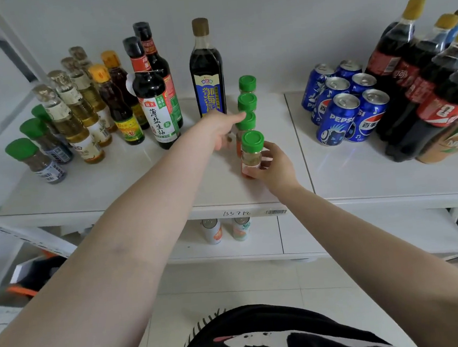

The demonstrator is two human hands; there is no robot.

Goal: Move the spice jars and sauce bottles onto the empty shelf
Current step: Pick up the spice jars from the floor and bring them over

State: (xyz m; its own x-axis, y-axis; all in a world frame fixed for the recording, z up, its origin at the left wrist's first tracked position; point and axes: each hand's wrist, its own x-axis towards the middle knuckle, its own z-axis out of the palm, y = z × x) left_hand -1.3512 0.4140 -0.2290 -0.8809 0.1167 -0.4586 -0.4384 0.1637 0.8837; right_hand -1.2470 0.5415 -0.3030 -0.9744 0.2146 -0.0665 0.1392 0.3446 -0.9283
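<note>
head view, looking down on the white shelf [151, 185]. both bare arms reach in from the front edge.

right hand [273, 166]: fingers [265, 157] curled around the nearest spice jar [251, 154], green lid, standing upright near the front edge at mid-shelf. thumb low on the jar's label, jar base looks to be on the shelf, though i cannot tell for sure.

left hand [220, 131]: reaches to the second jar [245, 124] in the same row, fingertips at its green lid and side. grip is partly hidden by the hand itself; i cannot tell if the fingers are clasping it or only touching.

behind those, two more green-lidded jars [247, 93] carry the row on toward the back edge, four in a file, close together.

just left of the row, toward the back: a tall dark bottle with blue label [206, 73]. further left, two soy sauce bottles [152, 97], then a cluster of oil bottles [78, 109], and three green-lidded jars [34, 160] at the left edge.

right part of the shelf: blue pepsi cans [343, 105] in a group, large cola bottles [418, 73] at the right edge.

lower shelf below: two small cans [225, 229], tops visible.
</note>
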